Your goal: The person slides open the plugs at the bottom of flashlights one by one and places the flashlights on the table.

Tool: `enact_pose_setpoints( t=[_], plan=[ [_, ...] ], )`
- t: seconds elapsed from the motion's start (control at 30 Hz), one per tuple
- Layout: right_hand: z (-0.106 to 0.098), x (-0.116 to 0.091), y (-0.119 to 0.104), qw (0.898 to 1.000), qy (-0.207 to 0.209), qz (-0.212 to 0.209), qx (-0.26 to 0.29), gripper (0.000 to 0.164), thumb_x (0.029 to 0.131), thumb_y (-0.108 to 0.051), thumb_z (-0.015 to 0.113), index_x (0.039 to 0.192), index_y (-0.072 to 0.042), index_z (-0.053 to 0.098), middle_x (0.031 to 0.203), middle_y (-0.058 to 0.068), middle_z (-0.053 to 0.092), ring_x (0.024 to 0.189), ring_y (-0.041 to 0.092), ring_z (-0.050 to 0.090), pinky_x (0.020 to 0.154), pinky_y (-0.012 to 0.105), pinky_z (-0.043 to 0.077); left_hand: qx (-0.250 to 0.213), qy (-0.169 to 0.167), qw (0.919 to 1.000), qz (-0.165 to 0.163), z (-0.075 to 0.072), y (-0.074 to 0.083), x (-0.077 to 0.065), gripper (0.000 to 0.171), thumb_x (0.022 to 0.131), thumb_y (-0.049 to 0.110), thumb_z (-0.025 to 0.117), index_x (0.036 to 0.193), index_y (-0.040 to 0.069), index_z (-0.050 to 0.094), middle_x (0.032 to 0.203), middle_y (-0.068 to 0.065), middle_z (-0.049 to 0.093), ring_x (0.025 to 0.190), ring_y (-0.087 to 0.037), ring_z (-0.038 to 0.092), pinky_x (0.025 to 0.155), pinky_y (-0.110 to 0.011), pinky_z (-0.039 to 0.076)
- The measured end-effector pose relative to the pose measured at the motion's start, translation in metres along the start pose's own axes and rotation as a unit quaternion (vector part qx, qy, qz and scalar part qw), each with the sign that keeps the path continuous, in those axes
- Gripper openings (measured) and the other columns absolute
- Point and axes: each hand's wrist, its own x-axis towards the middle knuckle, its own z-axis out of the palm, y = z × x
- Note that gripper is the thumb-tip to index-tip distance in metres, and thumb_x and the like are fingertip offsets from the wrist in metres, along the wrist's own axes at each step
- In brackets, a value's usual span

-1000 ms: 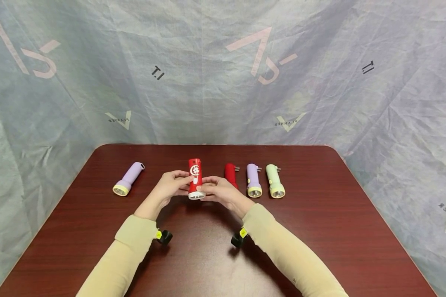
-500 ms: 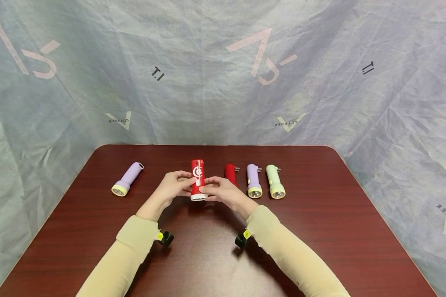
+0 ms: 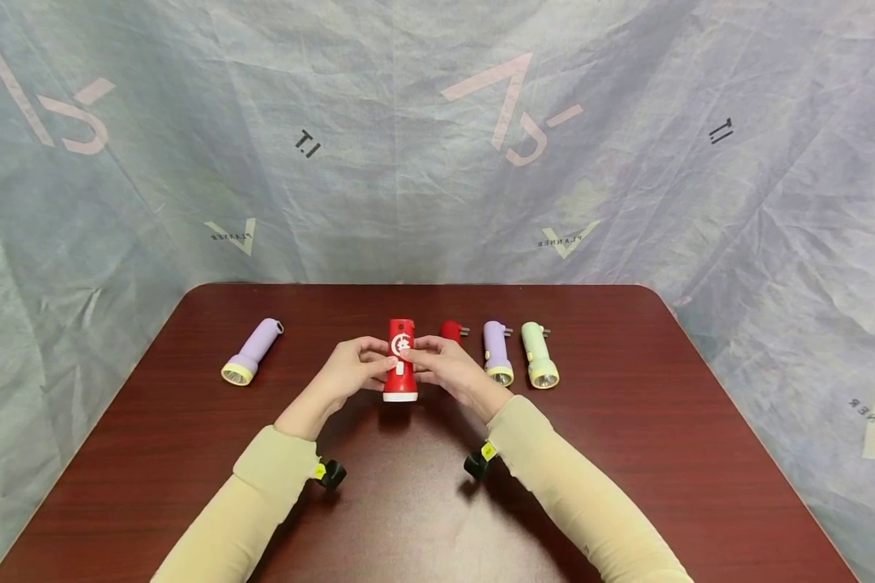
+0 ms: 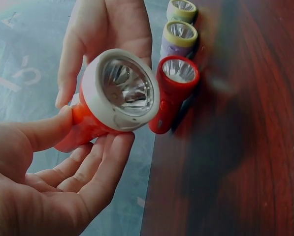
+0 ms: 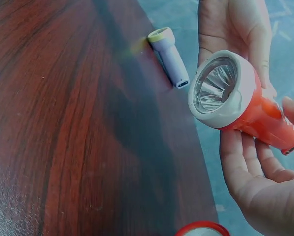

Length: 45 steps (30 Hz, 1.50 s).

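Both hands hold a red flashlight with a white head, raised above the table in the middle of the head view. Its white rim points down toward the near side. My left hand pinches it from the left, thumb beside the white switch and fingers underneath. From the right my right hand grips the body, its thumb on top near the white print and its fingers below. The lens looks unlit in the left wrist view. Behind my right hand lies a second red flashlight, mostly hidden in the head view.
On the right of the dark red table lie a purple flashlight and a pale green flashlight, plug prongs sticking out. Another purple flashlight with a yellow rim lies at the left. Grey cloth hangs behind the table.
The held flashlight has shifted slightly right and toward me, and its lens has tipped out of the head view. My right thumb has moved up the body, away from the white head.
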Motion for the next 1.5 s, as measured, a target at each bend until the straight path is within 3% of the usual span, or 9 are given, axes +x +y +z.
enact_pose_setpoints(
  t=[0.43,0.7,0.93,1.17,1.5],
  plan=[
    [-0.003,0.002,0.003,1.000,0.013,-0.025,-0.014,0.039,0.089,-0.009,0.064,0.121,0.008,0.050,0.103,0.011,0.061,0.083,0.012,0.063,0.085,0.036,0.054,-0.002,-0.003,1.0000,-0.001,0.004,0.004,-0.003,0.035,0.089,0.007,0.065,0.119,-0.005,0.053,0.101,-0.021,0.065,0.074,-0.020,0.068,0.069,-0.039,0.059],
    [-0.004,0.000,0.007,0.998,0.030,-0.041,-0.048,0.037,0.087,-0.010,0.067,0.118,0.005,0.054,0.102,0.012,0.062,0.081,0.013,0.064,0.080,0.033,0.056,-0.005,-0.010,0.9999,-0.008,0.001,0.006,0.000,0.046,0.088,0.012,0.066,0.127,-0.005,0.049,0.108,-0.024,0.065,0.082,-0.023,0.069,0.073,-0.042,0.058],
    [-0.002,-0.001,0.010,0.995,0.016,-0.065,-0.073,0.033,0.086,-0.009,0.067,0.115,0.004,0.057,0.103,0.013,0.064,0.084,0.015,0.064,0.084,0.042,0.055,-0.008,0.011,0.9997,0.021,-0.002,0.013,0.003,0.046,0.089,0.016,0.066,0.128,-0.003,0.050,0.111,-0.024,0.063,0.084,-0.022,0.069,0.076,-0.042,0.058],
    [-0.001,-0.003,0.009,0.994,0.008,-0.078,-0.080,0.034,0.085,-0.006,0.068,0.115,0.004,0.057,0.102,0.012,0.065,0.086,0.013,0.064,0.079,0.033,0.057,-0.016,0.026,0.9988,0.039,-0.002,0.020,0.001,0.039,0.088,0.012,0.066,0.122,-0.004,0.055,0.111,-0.024,0.062,0.082,-0.018,0.068,0.074,-0.043,0.058],
    [-0.004,-0.003,0.014,0.983,0.013,-0.130,-0.129,0.033,0.084,-0.008,0.070,0.113,0.003,0.060,0.105,0.016,0.065,0.084,0.016,0.065,0.077,0.032,0.057,-0.006,0.039,0.9978,0.053,-0.001,0.020,0.001,0.035,0.087,0.008,0.067,0.119,0.000,0.058,0.110,-0.021,0.063,0.085,-0.020,0.067,0.071,-0.040,0.059]
  ],
)
